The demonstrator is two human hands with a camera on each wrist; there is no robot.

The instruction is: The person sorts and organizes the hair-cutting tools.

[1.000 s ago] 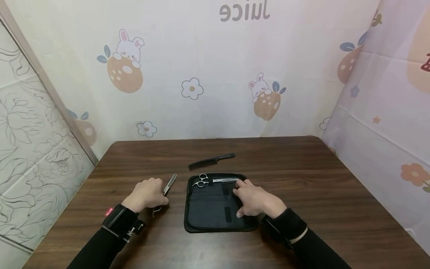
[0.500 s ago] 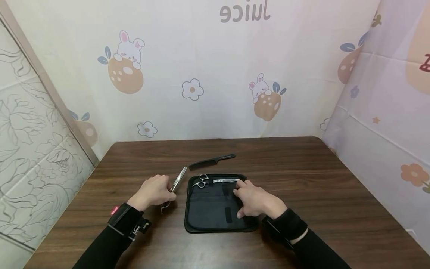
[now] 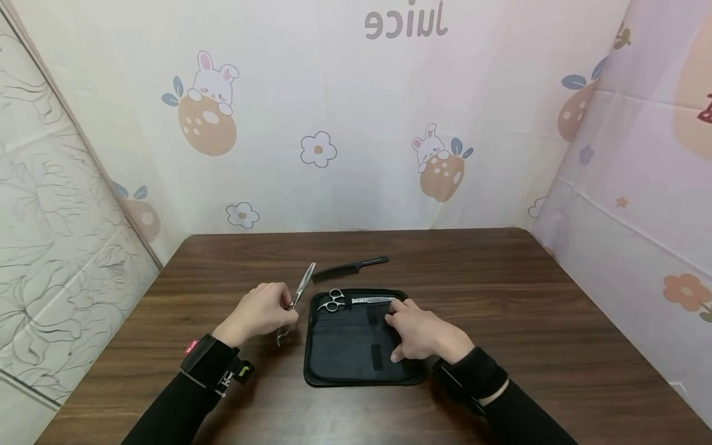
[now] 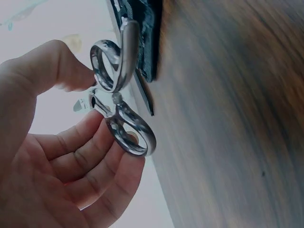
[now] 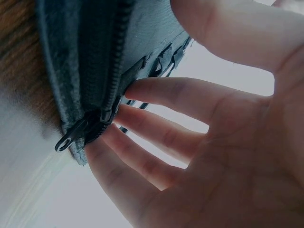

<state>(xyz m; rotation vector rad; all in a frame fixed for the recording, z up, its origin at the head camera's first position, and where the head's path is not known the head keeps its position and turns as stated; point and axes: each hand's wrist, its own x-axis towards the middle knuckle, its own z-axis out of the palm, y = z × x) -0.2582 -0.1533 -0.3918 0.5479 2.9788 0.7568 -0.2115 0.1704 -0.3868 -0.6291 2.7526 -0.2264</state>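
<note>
A pair of silver hair scissors (image 3: 302, 285) is pinched between the thumb and fingers of my left hand (image 3: 258, 315), left of the case and above the table. Its blades point up and away; both finger rings (image 4: 128, 61) show in the left wrist view. A black zip case (image 3: 345, 355) lies spread on the table. Across its far part, a second pair of silver scissors (image 3: 371, 300) sits under a strap. My right hand (image 3: 427, 332) rests on the case's right side. In the right wrist view its fingers (image 5: 166, 99) stretch out against the zipped edge.
A black comb (image 3: 339, 271) lies on the table beyond the case, near the tips of the held scissors. The zip pull (image 5: 71, 135) hangs at the case's corner. Patterned cloth walls (image 3: 361, 185) rise behind and beside the brown wooden table (image 3: 500, 278).
My left hand has moved right and slightly away, lifting the scissors and bringing them closer to the case and comb. The right hand has stayed on the case.
</note>
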